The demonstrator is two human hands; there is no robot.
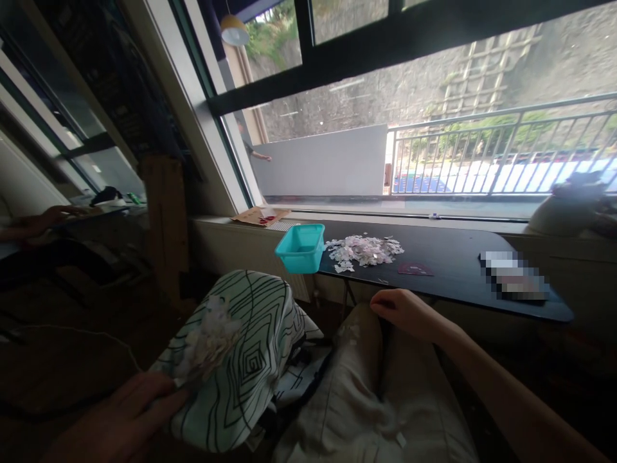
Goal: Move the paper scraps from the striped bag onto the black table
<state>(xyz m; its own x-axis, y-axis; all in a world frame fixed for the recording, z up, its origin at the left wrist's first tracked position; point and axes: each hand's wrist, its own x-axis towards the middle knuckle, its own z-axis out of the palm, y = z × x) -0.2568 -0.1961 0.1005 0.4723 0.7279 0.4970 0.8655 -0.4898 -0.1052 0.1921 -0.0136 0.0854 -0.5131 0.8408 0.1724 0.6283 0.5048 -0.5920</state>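
Note:
My left hand point(128, 408), dim and partly blurred, is closed at the lower left on the near edge of what looks like a clear bag of paper scraps point(212, 347). That bag lies over a seat covered with green-and-white cloth with black lines point(255, 360). With its fingers curled in, my right hand point(402, 310) rests at my knee, and nothing shows in it. Beyond it, a heap of torn white paper scraps point(364, 249) lies on the dark table point(448, 247), beside a turquoise plastic basket point(301, 249) at the table's left end.
A purple, see-through protractor-like piece point(415, 269) lies right of the heap. Farther right is a blurred-out flat object point(513, 275). Red-handled scissors point(267, 220) rest on brown paper point(248, 216) by the window. Another person's arm point(41, 222) shows at far left.

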